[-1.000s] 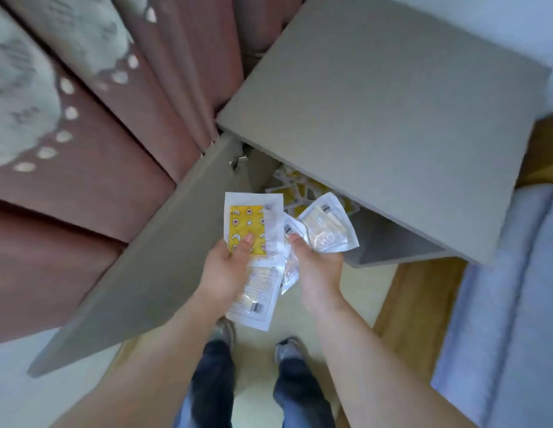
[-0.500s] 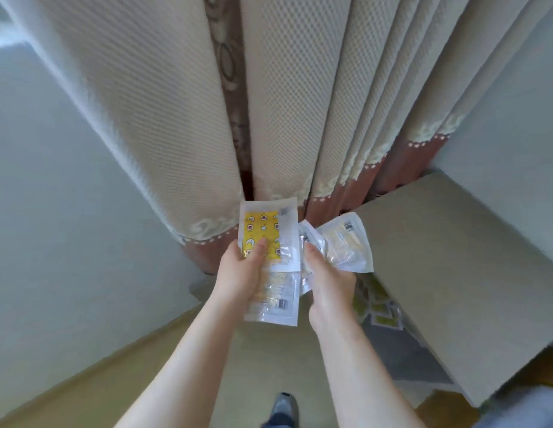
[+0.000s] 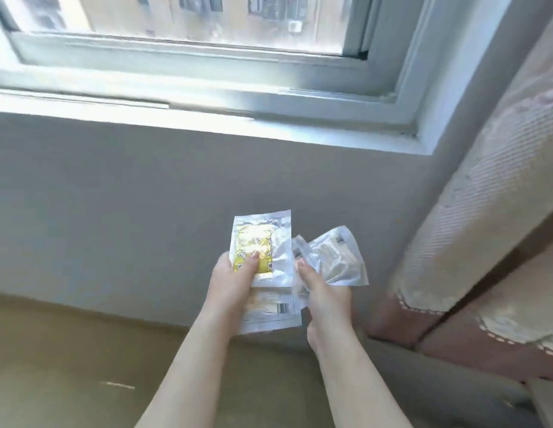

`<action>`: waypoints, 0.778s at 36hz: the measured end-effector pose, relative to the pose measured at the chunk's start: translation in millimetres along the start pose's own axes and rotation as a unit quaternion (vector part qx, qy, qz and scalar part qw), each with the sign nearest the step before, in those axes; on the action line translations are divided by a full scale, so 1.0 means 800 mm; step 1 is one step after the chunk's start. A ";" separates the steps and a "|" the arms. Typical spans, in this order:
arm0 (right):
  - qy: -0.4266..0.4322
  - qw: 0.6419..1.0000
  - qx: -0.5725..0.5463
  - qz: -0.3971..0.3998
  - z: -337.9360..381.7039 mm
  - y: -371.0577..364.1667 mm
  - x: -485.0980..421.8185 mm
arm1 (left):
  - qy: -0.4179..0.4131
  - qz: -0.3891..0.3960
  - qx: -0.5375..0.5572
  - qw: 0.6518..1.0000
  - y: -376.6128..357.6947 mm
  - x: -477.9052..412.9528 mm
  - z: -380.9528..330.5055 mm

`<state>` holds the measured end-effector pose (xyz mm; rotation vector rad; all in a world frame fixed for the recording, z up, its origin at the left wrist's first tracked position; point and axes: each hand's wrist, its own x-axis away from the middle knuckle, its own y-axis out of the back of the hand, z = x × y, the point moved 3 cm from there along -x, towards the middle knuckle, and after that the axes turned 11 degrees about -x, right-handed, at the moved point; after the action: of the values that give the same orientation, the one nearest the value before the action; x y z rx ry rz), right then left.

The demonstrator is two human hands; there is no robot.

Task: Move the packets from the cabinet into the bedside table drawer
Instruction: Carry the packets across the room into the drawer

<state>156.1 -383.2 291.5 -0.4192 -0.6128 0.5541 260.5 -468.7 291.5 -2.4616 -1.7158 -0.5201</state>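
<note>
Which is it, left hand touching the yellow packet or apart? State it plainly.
Touching. The head view shows the left hand gripping the yellow packet, its thumb pressed on the printed face. The right hand holds the clear packets.

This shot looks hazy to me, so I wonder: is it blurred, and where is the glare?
Head view: blur smears the whole frame; daylight through the white-framed window bleaches its sill and glints off the yellow-printed clear plastic packet in the left hand and the crumpled clear plastic packets in the right hand.
</note>
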 end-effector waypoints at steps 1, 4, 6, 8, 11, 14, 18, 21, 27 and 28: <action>-0.006 1.000 0.006 0.019 -0.012 -0.022 0.005 | 0.000 -0.014 0.010 1.000 0.026 -0.004 -0.001; -0.016 0.997 0.026 0.065 -0.050 -0.089 0.022 | -0.009 -0.053 0.043 0.998 0.106 -0.014 -0.009; -0.025 0.994 0.039 0.094 -0.079 -0.133 0.033 | -0.019 -0.082 0.059 0.995 0.159 -0.019 -0.015; -0.035 0.991 0.045 0.121 -0.108 -0.172 0.045 | -0.026 -0.115 0.073 0.990 0.210 -0.023 -0.021; -0.055 0.983 0.060 0.165 -0.155 -0.232 0.068 | -0.038 -0.165 0.097 0.981 0.287 -0.023 -0.023; -0.091 0.970 0.071 0.212 -0.205 -0.282 0.091 | -0.037 -0.213 0.123 0.969 0.358 -0.020 -0.017; -0.139 0.944 0.102 0.281 -0.268 -0.342 0.117 | -0.025 -0.276 0.180 0.944 0.438 -0.016 0.000; -0.163 0.917 0.157 0.329 -0.314 -0.383 0.136 | -0.020 -0.324 0.217 0.921 0.490 -0.011 0.015; -0.206 0.859 0.209 0.420 -0.397 -0.461 0.173 | 0.009 -0.428 0.245 0.870 0.593 -0.007 0.052; -0.211 0.849 0.218 0.432 -0.411 -0.475 0.176 | 0.014 -0.444 0.248 0.861 0.610 -0.008 0.056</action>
<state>598.1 -660.3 303.5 -0.1093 -0.6741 1.6525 719.8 -639.2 302.9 -1.2222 -2.5078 -0.1130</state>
